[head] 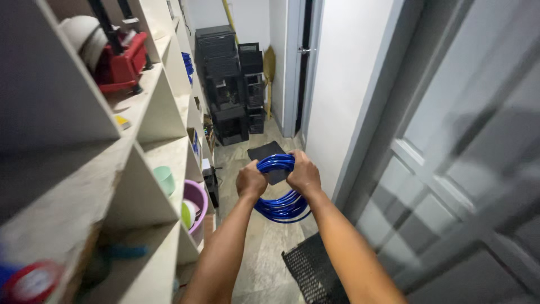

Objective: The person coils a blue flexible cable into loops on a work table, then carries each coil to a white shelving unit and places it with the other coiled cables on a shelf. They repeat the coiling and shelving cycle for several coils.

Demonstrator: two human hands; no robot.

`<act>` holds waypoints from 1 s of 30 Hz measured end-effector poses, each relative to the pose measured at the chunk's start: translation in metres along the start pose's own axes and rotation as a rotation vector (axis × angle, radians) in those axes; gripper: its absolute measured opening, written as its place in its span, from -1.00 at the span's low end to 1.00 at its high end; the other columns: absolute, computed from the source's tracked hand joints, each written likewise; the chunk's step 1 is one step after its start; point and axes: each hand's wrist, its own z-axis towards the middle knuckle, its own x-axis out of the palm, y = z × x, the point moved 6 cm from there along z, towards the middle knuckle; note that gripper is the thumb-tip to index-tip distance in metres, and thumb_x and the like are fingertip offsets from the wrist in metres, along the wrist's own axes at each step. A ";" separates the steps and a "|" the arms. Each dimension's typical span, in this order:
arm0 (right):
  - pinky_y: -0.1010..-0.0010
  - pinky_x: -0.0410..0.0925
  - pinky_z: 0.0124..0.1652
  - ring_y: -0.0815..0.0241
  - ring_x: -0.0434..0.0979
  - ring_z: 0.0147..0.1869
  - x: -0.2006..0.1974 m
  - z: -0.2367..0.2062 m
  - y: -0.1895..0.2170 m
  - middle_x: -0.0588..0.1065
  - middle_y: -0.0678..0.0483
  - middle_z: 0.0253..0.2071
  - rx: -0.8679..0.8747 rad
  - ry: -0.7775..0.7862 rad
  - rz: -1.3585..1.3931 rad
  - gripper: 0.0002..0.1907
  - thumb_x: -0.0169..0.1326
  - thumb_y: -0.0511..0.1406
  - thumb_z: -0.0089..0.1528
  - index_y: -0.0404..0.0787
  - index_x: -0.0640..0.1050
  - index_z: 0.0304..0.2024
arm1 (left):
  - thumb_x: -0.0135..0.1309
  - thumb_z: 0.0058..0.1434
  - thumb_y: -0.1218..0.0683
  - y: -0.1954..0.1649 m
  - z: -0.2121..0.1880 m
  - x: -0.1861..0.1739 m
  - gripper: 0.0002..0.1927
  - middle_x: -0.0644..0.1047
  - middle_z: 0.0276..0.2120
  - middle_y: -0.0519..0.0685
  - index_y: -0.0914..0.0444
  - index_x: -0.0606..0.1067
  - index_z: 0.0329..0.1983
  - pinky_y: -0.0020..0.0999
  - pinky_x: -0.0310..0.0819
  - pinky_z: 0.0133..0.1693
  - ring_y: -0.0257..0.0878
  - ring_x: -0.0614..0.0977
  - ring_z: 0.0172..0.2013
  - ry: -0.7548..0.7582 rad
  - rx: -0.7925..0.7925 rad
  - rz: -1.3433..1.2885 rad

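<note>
A coil of glossy blue hose (pixel 280 198) hangs between both of my hands at chest height in a narrow corridor. My left hand (pixel 250 180) grips the coil's left side with the fingers curled around the loops. My right hand (pixel 302 171) clamps the upper right part of the same coil. Both forearms reach forward from the bottom of the view. The lower loops sag below my hands.
White shelving (pixel 140 163) lines the left, holding a red tool (pixel 121 59), a purple basin (pixel 197 204) and a green cup (pixel 165 179). Black computer cases (pixel 228 84) stack at the corridor's end. A dark perforated panel (pixel 315 273) lies on the floor. A white panelled door (pixel 450 169) stands on the right.
</note>
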 end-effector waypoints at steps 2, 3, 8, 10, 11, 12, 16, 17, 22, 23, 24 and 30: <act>-0.05 0.41 -0.03 -0.33 0.55 0.01 0.019 0.025 -0.038 0.57 -0.18 -0.09 0.110 0.143 -0.098 -0.69 -0.02 -0.42 0.13 -0.19 0.52 -0.06 | 0.19 0.12 -0.02 -0.008 0.024 0.027 -0.85 0.64 -0.30 0.17 0.11 0.60 -0.31 0.09 0.53 -0.17 0.21 0.65 -0.19 0.013 0.009 0.040; -0.06 0.41 0.00 -0.33 0.55 0.03 0.025 0.043 -0.056 0.58 -0.18 -0.09 0.156 0.210 -0.150 -0.75 -0.03 -0.41 0.19 -0.20 0.52 -0.08 | 0.20 0.10 -0.03 -0.013 0.034 0.042 -0.84 0.63 -0.30 0.17 0.11 0.60 -0.31 0.09 0.53 -0.17 0.22 0.64 -0.19 0.036 -0.007 0.047; -0.01 0.41 0.05 -0.32 0.56 0.04 0.038 0.109 -0.115 0.58 -0.27 -0.12 0.253 0.282 -0.147 -0.73 0.03 -0.37 0.17 -0.15 0.57 -0.07 | 0.24 0.08 -0.02 -0.033 0.098 0.101 -0.82 0.63 -0.30 0.18 0.14 0.59 -0.30 0.09 0.53 -0.16 0.22 0.63 -0.18 0.046 -0.015 0.017; 0.00 0.42 0.04 -0.30 0.57 0.04 0.049 0.133 -0.131 0.59 -0.25 -0.13 0.304 0.285 -0.102 -0.75 0.08 -0.33 0.16 -0.14 0.59 -0.10 | 0.25 0.01 0.05 -0.035 0.123 0.115 -0.75 0.63 -0.34 0.18 0.17 0.58 -0.23 0.05 0.55 -0.18 0.20 0.66 -0.21 -0.061 0.084 -0.130; 0.01 0.43 0.03 -0.28 0.58 0.03 0.055 0.143 -0.140 0.59 -0.23 -0.14 0.353 0.300 -0.082 -0.76 0.12 -0.30 0.14 -0.13 0.59 -0.12 | 0.26 -0.03 0.09 -0.032 0.130 0.121 -0.71 0.63 -0.36 0.18 0.18 0.57 -0.20 0.03 0.56 -0.19 0.19 0.67 -0.23 -0.111 0.133 -0.199; 0.02 0.44 0.02 -0.27 0.59 0.03 0.062 0.155 -0.150 0.60 -0.22 -0.14 0.398 0.309 -0.062 -0.76 0.16 -0.28 0.13 -0.13 0.60 -0.14 | 0.27 -0.08 0.11 -0.028 0.140 0.122 -0.64 0.62 -0.33 0.19 0.23 0.55 -0.17 0.02 0.56 -0.21 0.19 0.67 -0.24 -0.193 0.196 -0.251; 0.06 0.44 -0.02 -0.21 0.62 -0.02 0.100 0.207 -0.178 0.62 -0.20 -0.18 0.461 0.169 0.059 -0.68 0.31 -0.13 0.11 -0.17 0.64 -0.19 | 0.33 -0.15 0.11 0.011 0.181 0.145 -0.55 0.62 -0.35 0.08 0.28 0.50 -0.15 -0.08 0.54 -0.24 0.09 0.69 -0.29 -0.305 0.071 -0.484; 0.09 0.44 -0.04 -0.16 0.64 -0.04 0.116 0.219 -0.184 0.63 -0.18 -0.20 0.484 0.151 0.133 -0.67 0.31 -0.11 0.10 -0.16 0.65 -0.20 | 0.35 -0.13 0.09 0.025 0.196 0.155 -0.56 0.63 -0.38 0.01 0.26 0.48 -0.17 -0.12 0.54 -0.24 0.03 0.71 -0.30 -0.279 -0.056 -0.547; 0.22 0.47 -0.11 -0.01 0.70 -0.14 0.208 0.282 -0.213 0.66 -0.14 -0.24 0.396 0.088 0.293 -0.62 0.32 -0.17 0.04 -0.22 0.62 -0.16 | 0.29 0.05 -0.02 0.090 0.285 0.194 -0.71 0.64 -0.41 0.15 0.28 0.59 -0.31 -0.08 0.51 -0.24 0.07 0.71 -0.32 -0.284 -0.390 -0.466; 0.24 0.48 -0.12 0.01 0.70 -0.15 0.225 0.297 -0.218 0.65 -0.12 -0.25 0.359 0.053 0.348 -0.60 0.29 -0.22 0.01 -0.23 0.60 -0.12 | 0.28 0.05 -0.01 0.098 0.308 0.195 -0.72 0.64 -0.40 0.16 0.28 0.59 -0.31 -0.08 0.51 -0.23 0.06 0.71 -0.32 -0.364 -0.351 -0.423; 0.26 0.49 -0.13 0.04 0.70 -0.16 0.242 0.309 -0.222 0.65 -0.10 -0.25 0.326 0.024 0.402 -0.57 0.26 -0.26 -0.02 -0.23 0.58 -0.09 | 0.27 0.05 0.00 0.107 0.325 0.201 -0.73 0.64 -0.39 0.18 0.29 0.59 -0.31 -0.07 0.51 -0.22 0.08 0.70 -0.31 -0.373 -0.369 -0.384; 0.24 0.49 -0.32 0.04 0.64 -0.33 0.335 0.386 -0.230 0.58 -0.11 -0.33 0.486 0.076 0.556 -0.48 0.38 -0.27 0.01 -0.34 0.46 -0.08 | 0.28 0.02 0.02 0.129 0.451 0.208 -0.71 0.64 -0.38 0.23 0.32 0.59 -0.31 -0.06 0.50 -0.21 0.12 0.68 -0.30 -0.493 -0.445 -0.457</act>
